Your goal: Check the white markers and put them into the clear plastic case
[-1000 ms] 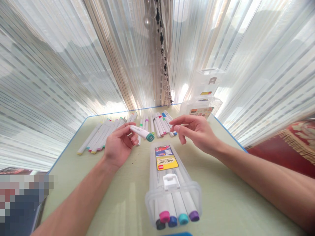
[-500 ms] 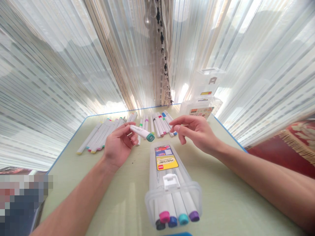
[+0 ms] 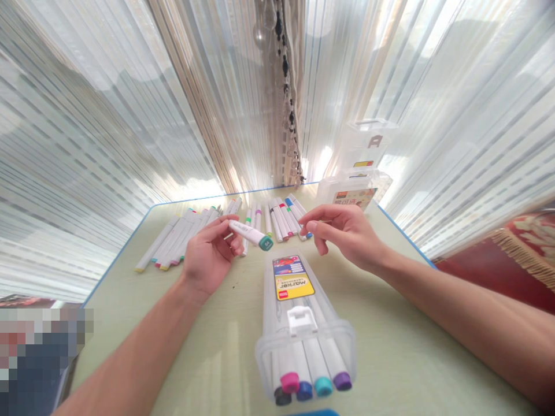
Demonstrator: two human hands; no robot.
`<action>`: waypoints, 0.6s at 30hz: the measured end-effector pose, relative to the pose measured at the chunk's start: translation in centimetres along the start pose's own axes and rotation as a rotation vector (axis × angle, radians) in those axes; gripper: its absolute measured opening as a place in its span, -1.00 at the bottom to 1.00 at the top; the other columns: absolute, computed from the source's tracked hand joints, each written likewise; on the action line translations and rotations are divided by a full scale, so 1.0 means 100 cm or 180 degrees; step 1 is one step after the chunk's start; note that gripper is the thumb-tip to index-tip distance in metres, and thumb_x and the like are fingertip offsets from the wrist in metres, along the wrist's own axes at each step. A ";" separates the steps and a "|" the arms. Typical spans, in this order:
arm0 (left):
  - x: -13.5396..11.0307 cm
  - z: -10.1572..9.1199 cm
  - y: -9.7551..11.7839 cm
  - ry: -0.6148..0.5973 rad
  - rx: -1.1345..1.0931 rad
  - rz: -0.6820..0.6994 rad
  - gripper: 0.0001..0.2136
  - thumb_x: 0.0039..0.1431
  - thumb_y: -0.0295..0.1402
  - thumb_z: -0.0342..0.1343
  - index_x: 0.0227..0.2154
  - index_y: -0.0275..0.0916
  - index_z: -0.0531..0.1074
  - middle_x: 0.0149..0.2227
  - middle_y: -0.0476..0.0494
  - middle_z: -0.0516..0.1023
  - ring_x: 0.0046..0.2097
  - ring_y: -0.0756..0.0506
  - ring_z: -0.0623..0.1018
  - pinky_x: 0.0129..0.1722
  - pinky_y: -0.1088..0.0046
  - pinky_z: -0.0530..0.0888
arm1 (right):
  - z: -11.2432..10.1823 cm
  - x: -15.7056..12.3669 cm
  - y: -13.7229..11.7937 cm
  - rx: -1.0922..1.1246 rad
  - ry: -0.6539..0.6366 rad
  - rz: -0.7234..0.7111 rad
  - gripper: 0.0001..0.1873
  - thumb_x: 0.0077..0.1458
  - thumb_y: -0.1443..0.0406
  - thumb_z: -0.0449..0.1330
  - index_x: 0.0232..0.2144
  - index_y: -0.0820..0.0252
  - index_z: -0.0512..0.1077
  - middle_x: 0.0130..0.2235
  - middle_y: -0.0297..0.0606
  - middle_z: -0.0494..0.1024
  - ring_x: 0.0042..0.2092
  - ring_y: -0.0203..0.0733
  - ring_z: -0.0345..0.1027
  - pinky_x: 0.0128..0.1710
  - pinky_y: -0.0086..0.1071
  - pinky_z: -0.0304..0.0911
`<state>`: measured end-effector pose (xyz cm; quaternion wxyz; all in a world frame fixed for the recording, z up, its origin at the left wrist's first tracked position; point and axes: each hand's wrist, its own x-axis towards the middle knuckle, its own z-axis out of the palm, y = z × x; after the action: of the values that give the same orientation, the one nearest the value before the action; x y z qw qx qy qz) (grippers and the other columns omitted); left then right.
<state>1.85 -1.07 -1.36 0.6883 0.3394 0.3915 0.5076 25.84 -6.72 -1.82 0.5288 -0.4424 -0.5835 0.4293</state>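
Between the thumb and fingers of my left hand (image 3: 212,254) is a white marker (image 3: 246,231) with a dark green end, tilted down to the right. My right hand (image 3: 342,234) hovers beside the right-hand group of markers (image 3: 281,219), its fingers loosely bent and apart, holding nothing. Below the hands lies a clear plastic marker case (image 3: 269,312) with a yellow label and a white clasp. Several markers with pink, black, blue, turquoise and purple ends (image 3: 323,385) stick out of its near end.
More white markers (image 3: 173,240) lie in a row at the left of the pale green table (image 3: 208,358). A clear box with its lid raised (image 3: 351,190) stands at the back right. Striped curtains (image 3: 108,115) and a bead string (image 3: 286,86) hang behind the table.
The green-ended marker has rolled slightly in my left hand, so its printing shows differently and its end sits a touch lower. My right hand and the case are practically unmoved.
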 end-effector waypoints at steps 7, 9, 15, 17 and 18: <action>0.000 0.001 0.001 0.0044 0.0019 -0.0048 -0.82 0.15 -0.54 0.01 -0.36 -0.37 0.54 -0.58 -0.05 0.36 -0.59 0.02 0.39 -0.62 0.54 0.40 | 0.000 0.000 0.000 0.0025 -0.0018 0.0021 -0.79 0.10 0.20 0.30 -0.35 0.27 0.58 -0.52 -0.26 0.58 -0.62 -0.38 0.31 -0.62 -0.43 0.21; 0.000 0.000 0.001 0.0042 0.0026 -0.0052 -0.82 0.15 -0.54 0.01 -0.36 -0.37 0.53 -0.57 -0.05 0.36 -0.58 0.01 0.40 -0.62 0.54 0.40 | 0.000 0.000 0.000 0.0035 -0.0041 0.0016 -0.78 0.10 0.20 0.30 -0.36 0.28 0.58 -0.50 -0.25 0.59 -0.62 -0.38 0.31 -0.62 -0.44 0.22; 0.001 -0.002 0.000 -0.0005 -0.0015 -0.0031 -0.82 0.17 -0.54 0.01 -0.34 -0.38 0.53 -0.56 -0.06 0.37 -0.58 0.01 0.40 -0.62 0.54 0.39 | -0.001 0.000 -0.001 0.0067 -0.0100 -0.0003 -0.80 0.12 0.23 0.29 -0.39 0.30 0.57 -0.44 -0.23 0.61 -0.62 -0.41 0.31 -0.63 -0.47 0.20; 0.001 -0.002 0.000 -0.0002 -0.0019 -0.0025 -0.82 0.18 -0.54 0.00 -0.34 -0.38 0.53 -0.56 -0.06 0.38 -0.58 0.02 0.39 -0.62 0.54 0.39 | -0.001 0.000 -0.001 0.0078 -0.0127 -0.0012 -0.80 0.12 0.24 0.28 -0.39 0.30 0.56 -0.44 -0.23 0.61 -0.62 -0.42 0.31 -0.64 -0.47 0.19; 0.001 -0.001 0.000 0.0006 -0.0019 -0.0021 -0.82 0.17 -0.54 0.00 -0.34 -0.38 0.53 -0.56 -0.06 0.38 -0.58 0.02 0.39 -0.62 0.54 0.39 | -0.001 0.000 -0.001 0.0087 -0.0143 -0.0017 -0.81 0.13 0.24 0.28 -0.40 0.30 0.56 -0.43 -0.23 0.61 -0.62 -0.42 0.31 -0.64 -0.48 0.19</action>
<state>1.74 -1.00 -1.48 0.6906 0.3356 0.3919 0.5068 25.90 -6.72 -1.73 0.5226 -0.4238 -0.5904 0.4456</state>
